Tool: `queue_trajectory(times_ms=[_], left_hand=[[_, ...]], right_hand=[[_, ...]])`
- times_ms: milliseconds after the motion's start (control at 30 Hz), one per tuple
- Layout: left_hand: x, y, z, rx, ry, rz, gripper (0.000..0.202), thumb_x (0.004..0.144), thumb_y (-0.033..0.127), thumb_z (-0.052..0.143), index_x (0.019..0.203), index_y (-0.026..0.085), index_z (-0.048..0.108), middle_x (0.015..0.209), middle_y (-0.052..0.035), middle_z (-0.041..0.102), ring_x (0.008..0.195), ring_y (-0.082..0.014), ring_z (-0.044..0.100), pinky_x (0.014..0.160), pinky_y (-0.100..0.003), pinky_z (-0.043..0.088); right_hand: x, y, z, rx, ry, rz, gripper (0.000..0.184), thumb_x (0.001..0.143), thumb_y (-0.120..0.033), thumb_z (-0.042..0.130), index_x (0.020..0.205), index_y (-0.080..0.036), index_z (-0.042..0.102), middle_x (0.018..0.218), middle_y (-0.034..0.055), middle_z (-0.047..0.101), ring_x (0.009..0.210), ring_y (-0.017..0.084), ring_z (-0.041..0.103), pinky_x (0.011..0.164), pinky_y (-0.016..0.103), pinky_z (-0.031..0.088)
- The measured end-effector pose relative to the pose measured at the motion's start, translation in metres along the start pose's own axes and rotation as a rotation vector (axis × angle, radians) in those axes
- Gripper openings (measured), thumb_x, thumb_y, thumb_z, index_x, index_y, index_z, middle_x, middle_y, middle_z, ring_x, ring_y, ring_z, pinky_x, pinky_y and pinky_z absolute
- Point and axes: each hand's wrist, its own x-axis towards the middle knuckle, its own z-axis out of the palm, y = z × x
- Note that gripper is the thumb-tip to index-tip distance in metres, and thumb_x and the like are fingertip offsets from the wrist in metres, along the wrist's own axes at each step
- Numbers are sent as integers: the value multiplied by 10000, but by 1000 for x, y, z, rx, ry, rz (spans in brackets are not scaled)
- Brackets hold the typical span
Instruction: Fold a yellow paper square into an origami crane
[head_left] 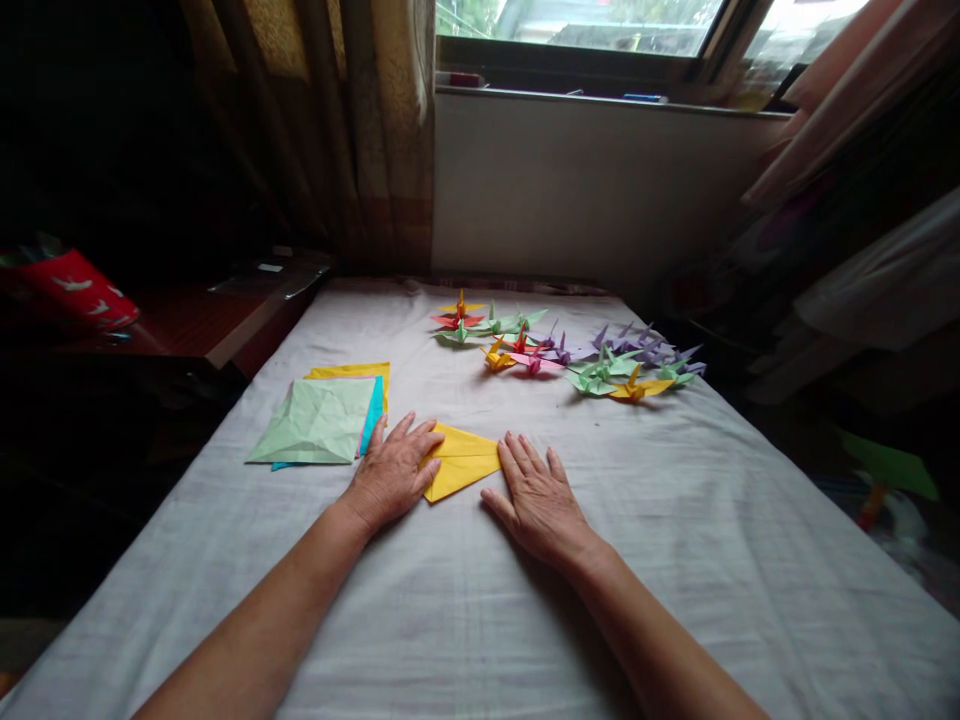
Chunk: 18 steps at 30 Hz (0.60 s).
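I'd press lightly and evenly along the creases, keeping edges true to the centre line. Nearest me, the left hand, palm down and unclenched, pins the wide end of the folded yellow paper, flat on the cloth between both hands; the right hand, relaxed, grasping nothing, angles inward at its narrow end. Beyond lie stacked sheets, then folded cranes

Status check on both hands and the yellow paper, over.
Left hand spread over wide end of folded yellow paper. Right hand open at its narrow tip. Paper stack close beside left hand; paper cranes farther back.
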Motion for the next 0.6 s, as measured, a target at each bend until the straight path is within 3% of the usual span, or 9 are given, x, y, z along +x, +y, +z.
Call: queue_trajectory(times_ms=[233,333,400,600], left_hand=[[11,25,-8,68,0,37,427,922,289,480,1334,220,570,1413,-75,572,1405,-337,384,1177,-655,106],[18,44,-2,46,-80,141,457,988,344,356,1408,239,503,1466,-62,517,1412,-296,385,1185,-625,131],[22,51,2,33,-155,131,484,1009,365,298,1450,234,449,1519,-64,445,1428,-280,361,1186,-614,136],[19,41,5,24,-228,55,528,1012,407,284,1507,238,357,1580,-68,324,1471,-266,277,1197,-597,72]], right_hand=[[1,-2,1,-15,-22,7,690,949,-534,426,1500,-123,373,1579,153,267,1470,319,254,1164,593,179],[1,-3,-2,-34,-80,33,710,952,-531,405,1525,-122,313,1595,131,224,1489,290,203,1184,568,138],[1,-4,-5,-47,-124,51,719,956,-532,389,1537,-123,276,1605,112,191,1499,274,168,1195,551,109],[1,-7,-9,-56,-170,68,722,964,-537,358,1547,-128,241,1617,85,139,1507,266,130,1201,544,83]])
